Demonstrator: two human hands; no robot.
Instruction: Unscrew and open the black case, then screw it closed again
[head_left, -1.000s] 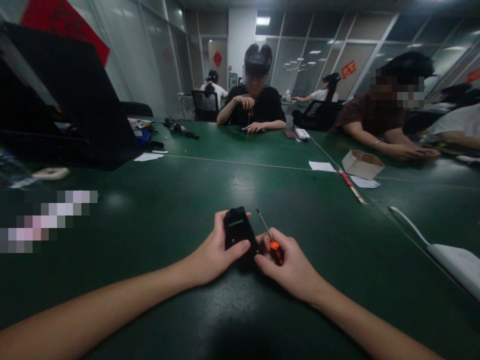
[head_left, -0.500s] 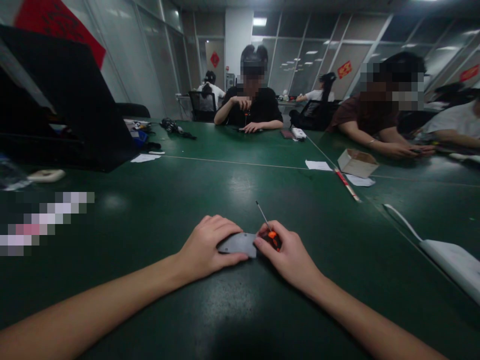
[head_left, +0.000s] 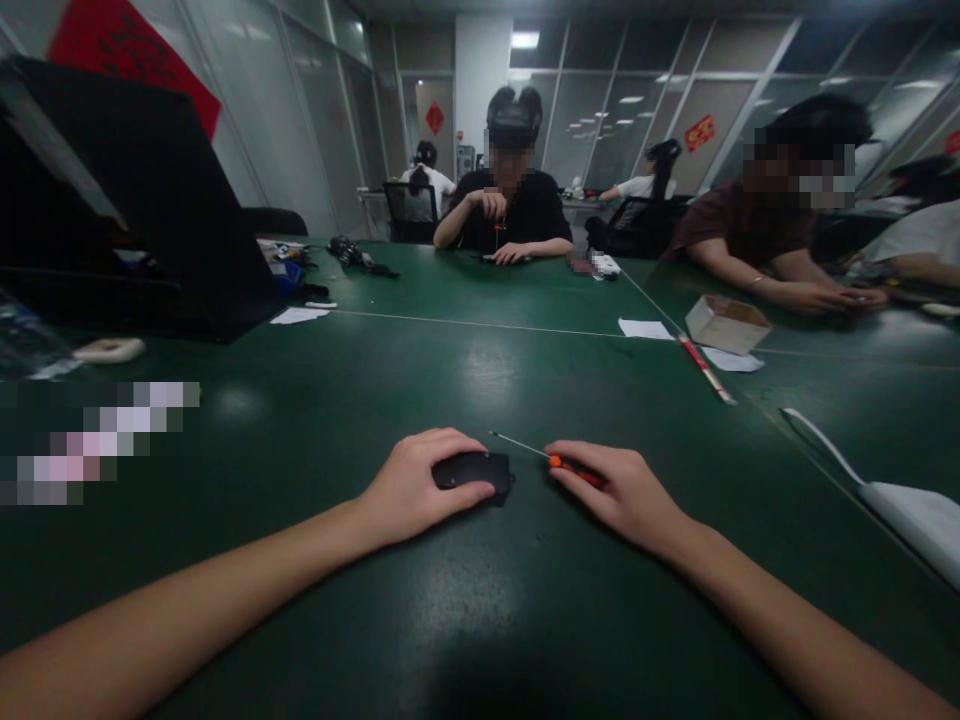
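Nearby, only bare green table (head_left: pixel 480 380) surrounds both hands.

An office: glass partition walls (head_left: pixel 637 110), long shared green table (head_left: pixel 420 380).

On the surface (head_left: pixel 480 620), the small device (head_left: pixel 472 470) lies under the left hand (head_left: pixel 416 490); just right, the screwdriver (head_left: pixel 551 460) lies under the right hand (head_left: pixel 626 495).

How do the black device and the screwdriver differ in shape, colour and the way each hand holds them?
The black device is flat and blocky; the screwdriver is thin and long. The device is all black; the screwdriver has an orange handle and a metal shaft. The left hand covers the device from above; the right hand grips the screwdriver's handle. Both lie low on the green table.
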